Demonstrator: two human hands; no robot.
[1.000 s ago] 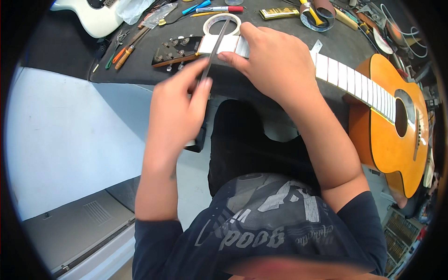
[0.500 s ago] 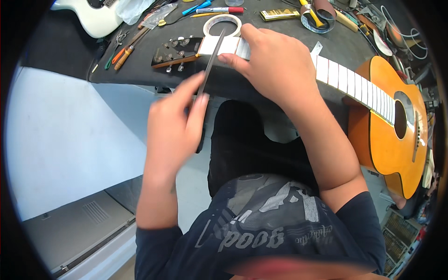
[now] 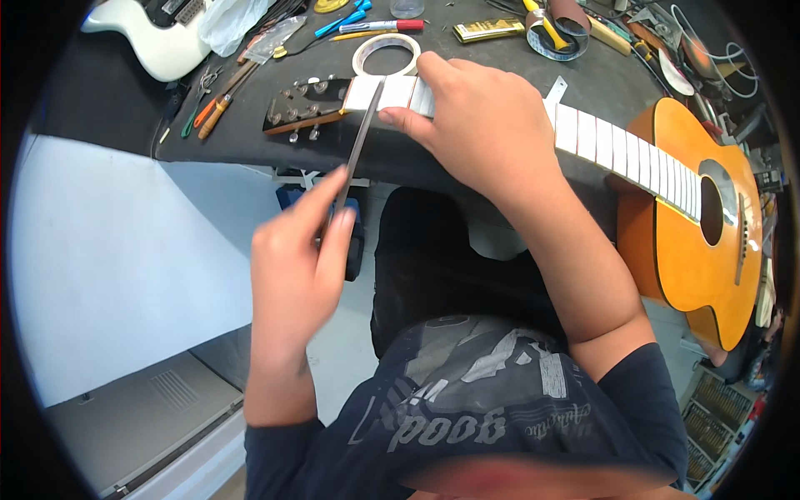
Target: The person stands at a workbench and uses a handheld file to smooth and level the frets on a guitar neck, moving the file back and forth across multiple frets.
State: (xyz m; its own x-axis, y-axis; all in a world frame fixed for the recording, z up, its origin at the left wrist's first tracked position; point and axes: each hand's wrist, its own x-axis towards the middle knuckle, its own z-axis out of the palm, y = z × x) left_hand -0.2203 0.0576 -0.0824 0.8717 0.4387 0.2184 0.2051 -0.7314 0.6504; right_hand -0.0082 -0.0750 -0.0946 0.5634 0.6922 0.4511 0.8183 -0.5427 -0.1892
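Note:
My left hand (image 3: 296, 262) is closed around one end of a slim dark metal file (image 3: 364, 137). The file slants up and away, its far tip over the fretboard near the headstock. An orange acoustic guitar (image 3: 692, 267) lies with its body at the right and its black headstock (image 3: 308, 102) at the left. White masking strips (image 3: 633, 153) cover the fretboard between the frets. My right hand (image 3: 492, 125) wraps over the neck just right of the file, thumb on the near side; its palm side and the neck under it are hidden.
Beyond the neck lie a tape roll (image 3: 359, 57), a red marker (image 3: 392, 26), a yellow packet (image 3: 488, 30) and a sandpaper roll (image 3: 575, 33). Hand tools (image 3: 215, 115) and a white guitar body (image 3: 154, 42) sit at left. The dark bench's front edge (image 3: 217, 158) runs below the headstock.
My left hand has drawn the file back toward me and slightly left along its length. My right hand keeps its hold on the neck. The whole view has shifted slightly.

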